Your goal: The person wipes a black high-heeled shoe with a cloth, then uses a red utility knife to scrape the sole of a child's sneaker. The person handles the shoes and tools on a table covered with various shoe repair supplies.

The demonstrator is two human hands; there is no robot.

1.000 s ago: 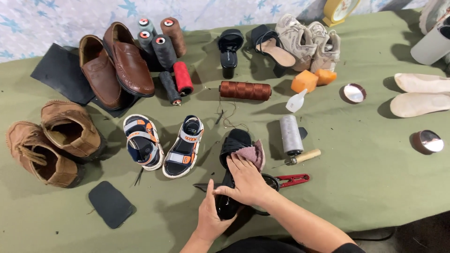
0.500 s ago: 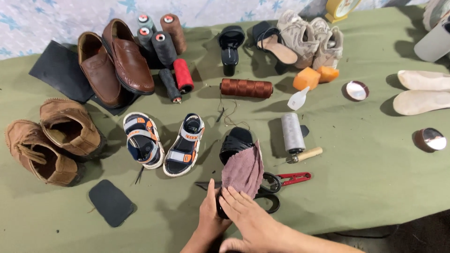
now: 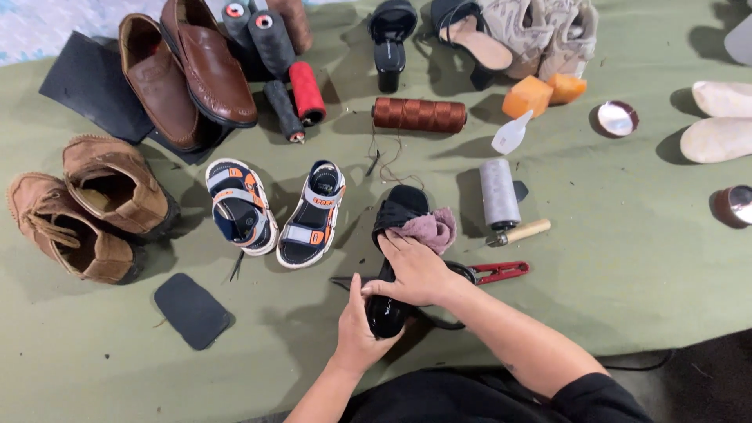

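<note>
Seen from above on a green table: left hand gripping the heel end of a black shoe, right hand pressing a mauve cloth onto its upper. Red-handled scissors just right of the wrist. Child's sandals lying to the left, grey spool and wooden-handled awl to the right.

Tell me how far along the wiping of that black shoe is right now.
Done: the heel end of the black shoe already looks glossy. In hand: the left hand grips that heel end, while the right hand presses the pink cloth on the upper. Left: the toe end beyond the cloth looks duller; the other black shoe lies untouched at the far edge.
</note>
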